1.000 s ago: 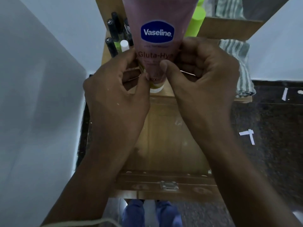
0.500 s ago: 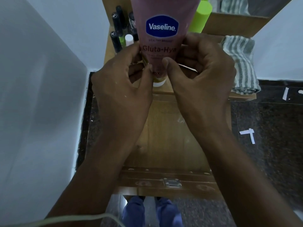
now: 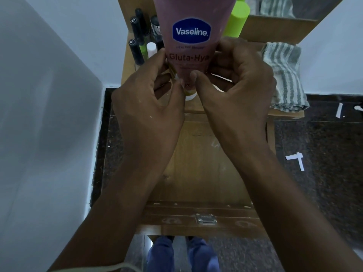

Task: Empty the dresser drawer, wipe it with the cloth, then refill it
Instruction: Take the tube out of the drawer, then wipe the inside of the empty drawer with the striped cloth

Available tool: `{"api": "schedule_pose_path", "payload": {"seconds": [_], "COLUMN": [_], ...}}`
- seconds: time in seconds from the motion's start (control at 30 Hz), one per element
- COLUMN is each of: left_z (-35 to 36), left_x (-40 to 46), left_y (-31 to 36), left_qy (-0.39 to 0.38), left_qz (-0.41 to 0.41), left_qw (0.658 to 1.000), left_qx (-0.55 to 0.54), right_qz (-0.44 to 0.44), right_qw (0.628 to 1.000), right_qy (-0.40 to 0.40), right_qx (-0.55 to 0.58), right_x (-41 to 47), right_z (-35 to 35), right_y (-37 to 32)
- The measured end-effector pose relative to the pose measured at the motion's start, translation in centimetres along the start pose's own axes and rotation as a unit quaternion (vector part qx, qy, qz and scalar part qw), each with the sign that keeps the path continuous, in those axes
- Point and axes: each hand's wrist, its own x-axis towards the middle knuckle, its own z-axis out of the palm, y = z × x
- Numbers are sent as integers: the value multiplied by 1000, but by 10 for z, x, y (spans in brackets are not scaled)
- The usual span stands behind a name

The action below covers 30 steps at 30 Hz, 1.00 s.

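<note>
Left hand (image 3: 149, 114): fingers and thumb curled round the lower left side of the pink Vaseline tube (image 3: 191, 42), thumb tip pressed on its front near the cap. Right hand (image 3: 235, 91): same hold mirrored on the tube's right side, thumb on the front, fingers wrapped behind. Tube stands cap-down with its white cap (image 3: 191, 97) just above the front edge of the dresser top (image 3: 253, 39); whether the cap touches the wood cannot be told. Tube's upper end runs out of view.

Dresser top, back left corner: cluster of black cosmetic sticks (image 3: 135, 50) with a small white-capped item (image 3: 151, 49) among them, just left of the tube. Behind the tube to the right: lime-green cylinder (image 3: 236, 18). Right edge: folded grey-and-white striped cloth (image 3: 282, 75), overhanging the front right corner slightly.

Below the hands: open drawer (image 3: 204, 173), wooden floor bare where visible; metal latch (image 3: 206, 219) on its front panel. Dark speckled floor (image 3: 318, 146) on the right with white paper scraps (image 3: 296, 160).
</note>
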Motion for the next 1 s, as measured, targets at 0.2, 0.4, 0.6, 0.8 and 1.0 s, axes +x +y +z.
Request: {"api": "schedule_pose_path", "payload": {"seconds": [0.2,0.4,0.6,0.8,1.0], "left_z": [-3,-10,-27,-41,-21], "left_x": [0,-4,-18,-53,-75], "left_y": [5,7,3,11,-1], "left_qy": [-5,-4,24,5,-299], "left_qz": [-3,-9,-3,44,2], "left_qw": [1000,1000,1000,999,954], "left_qx": [4,0,-5,-7,38], "right_qz": [11,15,23,-6,22], "right_qw": [1000,999,997,971,918], "right_qy": [1,5,10,41,-55], "right_qx": [-11,-37,-73,-237,-393], "right_x": [-3,-8,-20,-10,18], "right_z": [-2,-9,-36,-85,-98], "right_y": [-3,-5,-4,22,68]}}
